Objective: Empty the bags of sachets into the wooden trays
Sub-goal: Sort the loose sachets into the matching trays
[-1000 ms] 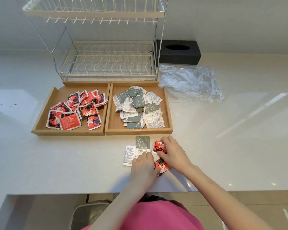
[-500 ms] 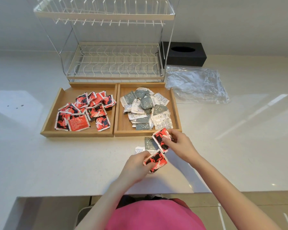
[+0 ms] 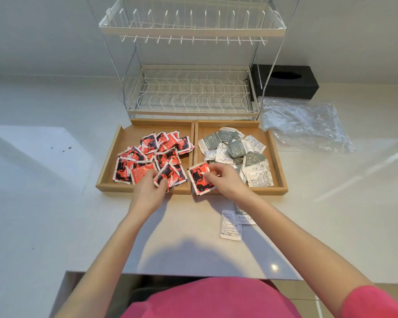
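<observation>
Two wooden trays stand side by side on the white counter. The left tray [image 3: 108,166] holds several red sachets [image 3: 152,145]; the right tray [image 3: 278,161] holds several grey and white sachets [image 3: 237,148]. My left hand [image 3: 147,191] pinches a red sachet [image 3: 167,176] over the left tray's front right corner. My right hand [image 3: 225,180] pinches another red sachet [image 3: 199,177] above the rims where both trays meet. Two grey-white sachets [image 3: 231,223] lie on the counter in front of the right tray, one partly under my right forearm.
A wire dish rack [image 3: 191,90] stands right behind the trays. A black tissue box [image 3: 287,81] sits at the back right, with crumpled clear plastic bags [image 3: 303,125] in front of it. The counter's front edge [image 3: 193,275] runs close to my body.
Both hands picked up a red sachet each from the counter and carried them forward and left to the trays. The grey-white sachets stayed on the counter.
</observation>
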A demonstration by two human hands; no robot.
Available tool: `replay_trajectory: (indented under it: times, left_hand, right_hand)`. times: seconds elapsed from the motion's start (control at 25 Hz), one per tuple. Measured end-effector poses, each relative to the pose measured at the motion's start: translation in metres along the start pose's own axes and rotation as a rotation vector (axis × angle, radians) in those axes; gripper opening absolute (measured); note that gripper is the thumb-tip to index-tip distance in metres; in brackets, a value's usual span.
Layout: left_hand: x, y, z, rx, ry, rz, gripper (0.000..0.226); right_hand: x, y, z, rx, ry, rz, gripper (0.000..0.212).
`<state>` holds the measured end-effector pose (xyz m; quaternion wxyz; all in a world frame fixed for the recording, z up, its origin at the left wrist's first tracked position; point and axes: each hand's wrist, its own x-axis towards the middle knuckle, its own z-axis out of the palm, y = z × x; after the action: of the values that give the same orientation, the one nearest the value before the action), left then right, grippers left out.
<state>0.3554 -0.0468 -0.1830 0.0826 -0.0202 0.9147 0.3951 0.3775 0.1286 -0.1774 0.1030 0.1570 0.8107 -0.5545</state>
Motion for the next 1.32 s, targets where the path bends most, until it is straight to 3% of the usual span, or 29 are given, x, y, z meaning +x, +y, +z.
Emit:
replay_trajectory:
  times: [0.36, 0.56, 0.76, 0.96, 1.08, 1.2, 1.32]
  left_hand:
    - [0.04, -0.015, -0.02, 0.154, -0.001, -0.004, 0.04]
    - [0.036, -0.015, -0.014, 0.236, 0.013, 0.086, 0.047]
    - [0.012, 0.007, 0.007, 0.137, -0.022, 0.239, 0.036]
    - [-0.025, 0.021, 0.05, 0.081, -0.273, 0.336, 0.025]
    - [-0.043, 0.017, 0.084, 0.258, -0.429, 0.34, 0.046]
    - [-0.059, 0.017, 0.106, 0.466, -0.446, 0.36, 0.065]
    - [-0.062, 0.02, 0.112, 0.446, -0.408, 0.335, 0.052]
  right_hand:
    - [0.038, -0.022, 0.051, -0.212, 0.033, -0.023, 0.042]
    - [0.022, -0.019, 0.027, -0.272, 0.025, -0.077, 0.038]
    - [-0.015, 0.002, -0.012, -0.236, 0.064, -0.057, 0.031]
    - [-0.051, 0.051, -0.037, -0.374, 0.095, -0.024, 0.024]
    - [-0.055, 0.075, -0.042, -0.638, 0.071, -0.007, 0.039]
    - [-0.058, 0.085, -0.039, -0.716, 0.018, -0.001, 0.058]
    - [-0.055, 0.088, -0.041, -0.717, 0.011, 0.028, 0.061]
